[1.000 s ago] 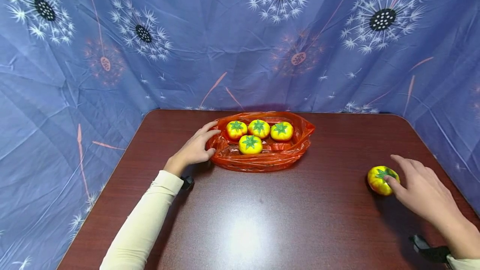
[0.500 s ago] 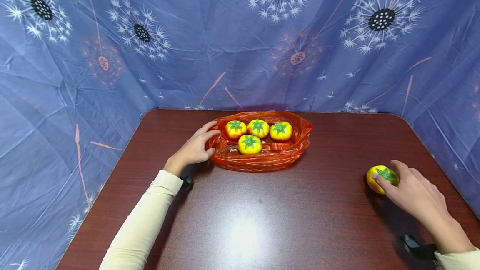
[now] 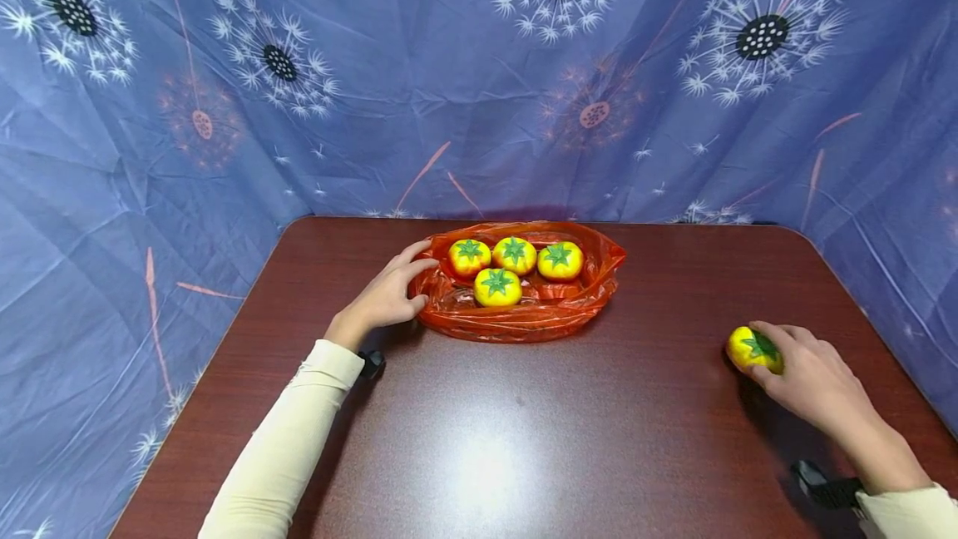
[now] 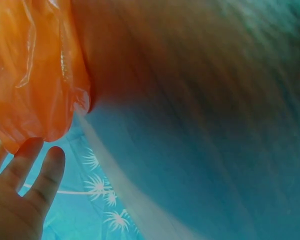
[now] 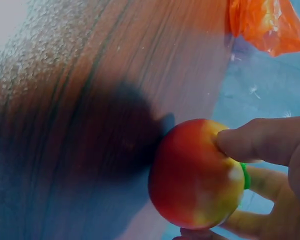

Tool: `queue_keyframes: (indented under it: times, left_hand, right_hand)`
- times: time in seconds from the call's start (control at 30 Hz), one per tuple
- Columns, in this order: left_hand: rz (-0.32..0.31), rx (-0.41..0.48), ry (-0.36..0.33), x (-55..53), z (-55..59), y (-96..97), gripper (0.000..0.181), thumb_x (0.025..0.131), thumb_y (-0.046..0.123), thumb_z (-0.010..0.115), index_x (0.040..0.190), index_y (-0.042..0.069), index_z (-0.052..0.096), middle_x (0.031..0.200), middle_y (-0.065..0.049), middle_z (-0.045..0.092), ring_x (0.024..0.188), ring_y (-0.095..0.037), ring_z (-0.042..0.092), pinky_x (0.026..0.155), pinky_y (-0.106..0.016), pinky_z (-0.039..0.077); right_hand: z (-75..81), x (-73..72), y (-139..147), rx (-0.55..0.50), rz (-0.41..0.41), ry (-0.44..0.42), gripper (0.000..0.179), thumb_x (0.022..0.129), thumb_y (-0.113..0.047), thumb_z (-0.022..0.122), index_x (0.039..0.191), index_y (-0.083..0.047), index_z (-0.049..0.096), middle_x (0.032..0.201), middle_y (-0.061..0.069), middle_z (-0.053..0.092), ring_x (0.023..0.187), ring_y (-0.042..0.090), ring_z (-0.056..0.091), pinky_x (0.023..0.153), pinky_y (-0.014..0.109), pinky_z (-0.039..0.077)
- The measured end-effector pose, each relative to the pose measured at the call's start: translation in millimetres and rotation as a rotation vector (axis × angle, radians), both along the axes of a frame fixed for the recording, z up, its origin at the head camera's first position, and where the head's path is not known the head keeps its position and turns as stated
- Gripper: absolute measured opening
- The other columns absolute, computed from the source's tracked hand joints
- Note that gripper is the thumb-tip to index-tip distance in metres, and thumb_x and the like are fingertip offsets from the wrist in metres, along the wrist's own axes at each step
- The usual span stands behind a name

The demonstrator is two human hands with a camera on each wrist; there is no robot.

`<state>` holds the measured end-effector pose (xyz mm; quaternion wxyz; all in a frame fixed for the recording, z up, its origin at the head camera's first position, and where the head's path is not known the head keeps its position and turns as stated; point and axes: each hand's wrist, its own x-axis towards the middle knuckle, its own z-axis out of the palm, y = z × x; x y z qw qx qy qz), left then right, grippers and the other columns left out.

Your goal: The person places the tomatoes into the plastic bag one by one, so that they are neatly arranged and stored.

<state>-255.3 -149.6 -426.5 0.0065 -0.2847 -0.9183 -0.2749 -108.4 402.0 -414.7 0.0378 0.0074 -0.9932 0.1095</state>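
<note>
On the right of the table, my right hand (image 3: 819, 377) grips a yellow-red tomato (image 3: 741, 346) with a green star-shaped top. In the right wrist view the thumb presses one side of that tomato (image 5: 192, 175) and fingers curl round the other; whether it is off the table cannot be told. Back at the middle lies a red plastic bag (image 3: 516, 327), spread wide like a bowl. Several similar tomatoes (image 3: 497, 288) sit inside it. My left hand (image 3: 382, 294) rests against the bag's left side, its fingers fairly straight and touching the plastic (image 4: 35, 75).
A dark reddish-brown table (image 3: 599, 422) carries everything, with a bright light reflection near its front. Behind and at both sides hangs a blue cloth (image 3: 419, 90) with dandelion prints. A dark strap (image 3: 831, 491) is on the right wrist.
My right hand has moved left onto the lone tomato, and its thumb and fingers have closed round it. The left hand and the bag stay in place.
</note>
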Motion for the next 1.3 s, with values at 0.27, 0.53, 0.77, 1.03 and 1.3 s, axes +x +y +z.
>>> queue_keyframes:
  times: [0.27,0.53,0.77,1.03,1.3]
  left_hand:
    - [-0.002,-0.008,-0.003,0.0,-3.2,1.1,0.056,0.079,0.011,0.066,0.135,0.002,0.058,0.16,-0.014,0.03,0.144,-0.039,0.035,0.119,-0.056,0.031]
    - [-0.009,0.005,-0.012,0.4,-4.0,3.3,0.056,0.079,0.011,0.065,0.134,0.004,0.058,0.16,-0.014,0.031,0.144,-0.038,0.035,0.118,-0.056,0.032]
    - [-0.003,0.01,-0.006,-0.4,-4.0,1.9,0.056,0.079,0.011,0.067,0.133,0.002,0.059,0.16,-0.014,0.031,0.145,-0.038,0.034,0.119,-0.055,0.031]
    - [0.004,0.001,-0.019,-1.3,-2.7,0.5,0.058,0.078,0.012,0.066,0.135,0.004,0.058,0.161,-0.012,0.03,0.144,-0.037,0.035,0.119,-0.055,0.031]
    - [0.001,0.016,-0.002,-1.0,-1.1,-0.7,0.056,0.079,0.01,0.065,0.134,0.004,0.058,0.16,-0.013,0.031,0.143,-0.039,0.036,0.118,-0.057,0.032]
  right_hand:
    - [-10.8,1.4,6,0.001,0.064,0.059,0.065,0.076,-0.012,0.074,0.133,0.005,0.049,0.117,0.041,0.049,0.093,0.061,0.051,0.075,0.067,0.042]
    - [-11.8,2.6,10,-0.008,0.048,0.022,0.069,0.076,-0.012,0.074,0.136,0.006,0.045,0.12,0.041,0.047,0.097,0.06,0.051,0.074,0.068,0.042]
    - [-9.5,1.5,9,-0.064,0.037,0.008,0.063,0.075,-0.008,0.075,0.127,0.008,0.044,0.111,0.039,0.051,0.09,0.05,0.053,0.071,0.06,0.042]
    - [-13.9,0.4,6,-0.074,0.061,0.083,0.059,0.073,-0.008,0.078,0.124,0.003,0.049,0.112,0.037,0.053,0.091,0.051,0.053,0.069,0.059,0.041]
    - [-11.9,-5.8,3,-0.089,0.043,0.107,0.06,0.074,-0.012,0.079,0.125,0.002,0.051,0.114,0.036,0.052,0.096,0.05,0.052,0.071,0.06,0.041]
